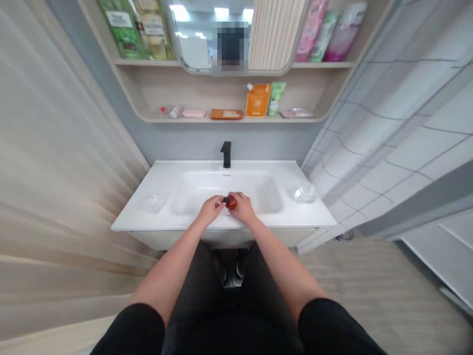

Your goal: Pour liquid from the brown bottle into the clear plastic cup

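Note:
Over the front edge of the white sink basin (266, 197), both hands meet at a small reddish-amber bottle (231, 203) with a black top. My right hand (242, 206) wraps round the bottle's body from the right. From the left, my left hand (211, 209) has its fingers closed at the black top (226, 199); whether this is a pump or a plain cap is too small to tell. The bottle's lower part is hidden behind the right hand. A black faucet (226, 155) stands behind the basin.
Clear dishes sit on the counter: a left dish (153, 202) and a right dish (306, 194). Above, a shelf (148, 118) holds an orange pouch (257, 101), a green tube (275, 98), an orange packet (226, 114) and a pink case (194, 113). A curtain (55, 172) hangs left.

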`<state>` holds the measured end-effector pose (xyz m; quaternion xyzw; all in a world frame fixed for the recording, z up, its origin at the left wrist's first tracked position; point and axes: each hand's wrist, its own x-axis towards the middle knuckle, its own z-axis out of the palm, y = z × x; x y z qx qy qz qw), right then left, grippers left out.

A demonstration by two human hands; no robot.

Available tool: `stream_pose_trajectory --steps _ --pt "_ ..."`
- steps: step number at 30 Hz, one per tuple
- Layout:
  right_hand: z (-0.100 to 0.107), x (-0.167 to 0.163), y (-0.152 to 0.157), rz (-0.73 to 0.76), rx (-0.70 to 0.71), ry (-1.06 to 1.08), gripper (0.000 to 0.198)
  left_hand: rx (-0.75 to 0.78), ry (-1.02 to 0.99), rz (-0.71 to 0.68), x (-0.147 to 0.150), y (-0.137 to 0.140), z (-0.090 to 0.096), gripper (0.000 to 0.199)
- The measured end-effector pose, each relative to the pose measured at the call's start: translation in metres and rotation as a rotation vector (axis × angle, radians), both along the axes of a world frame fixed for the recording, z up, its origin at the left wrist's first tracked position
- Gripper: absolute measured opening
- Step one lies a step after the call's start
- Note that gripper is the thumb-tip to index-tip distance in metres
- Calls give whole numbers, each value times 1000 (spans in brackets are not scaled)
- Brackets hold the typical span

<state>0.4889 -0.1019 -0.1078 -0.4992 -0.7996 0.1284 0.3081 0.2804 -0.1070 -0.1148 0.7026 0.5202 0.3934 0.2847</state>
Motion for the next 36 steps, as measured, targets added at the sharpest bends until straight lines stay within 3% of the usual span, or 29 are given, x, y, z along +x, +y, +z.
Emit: stream_pose_trajectory --steps 4,10,14,17,21,25,28,30,36 --pt "3 -4 -2 6 9 -124 63 14 61 -14 -4 0 -3 33" --pt "8 -9 -9 -40 38 -235 58 23 338 -2 3 -4 2 25" --pt "14 -11 -15 -6 77 -258 61 -53 488 123 5 -6 9 52" --pt "16 -11 -15 -5 65 -264 64 -87 415 224 2 -7 14 60" --pt "14 -10 -14 -24 48 -252 63 -15 229 93 -2 -8 13 30" --pt "14 -10 -14 -29 42 -247 59 -21 293 31 0 -6 11 21" --pt "15 -9 -14 -19 56 -252 59 -71 397 93 2 -5 13 45" --pt "16 -9 -14 -11 64 -251 59 -83 404 148 3 -6 15 50" --pt "13 -9 -12 -19 52 -238 57 -21 311 33 1 -8 15 29"
